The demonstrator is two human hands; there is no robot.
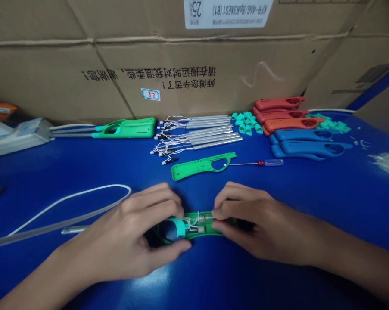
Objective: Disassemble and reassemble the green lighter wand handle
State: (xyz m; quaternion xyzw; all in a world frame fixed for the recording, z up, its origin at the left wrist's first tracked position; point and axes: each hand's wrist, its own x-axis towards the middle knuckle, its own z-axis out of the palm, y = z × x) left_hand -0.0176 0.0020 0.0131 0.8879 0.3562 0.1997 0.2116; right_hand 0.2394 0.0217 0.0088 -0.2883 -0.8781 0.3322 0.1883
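A green lighter shell half (210, 230) lies open side up on the blue table, with a teal trigger (180, 228), thin white wires and a small clear part (204, 218) in it. My left hand (142, 232) grips its left end, thumb on the near side and fingers on the far side. At the right, my right hand (255, 219) has its thumb and forefinger pinched at the clear part's end; what lies between the fingertips is too small to tell. Beyond my hands rests another green shell half (194, 167), its tip touching a screwdriver (268, 163).
Metal tubes with wires (213, 133), teal caps (247, 122), red shells (280, 104) and blue shells (310, 148) line the back before a cardboard box (168, 56). Assembled green lighters (132, 128) lie back left; a white cable (68, 199) loops at left.
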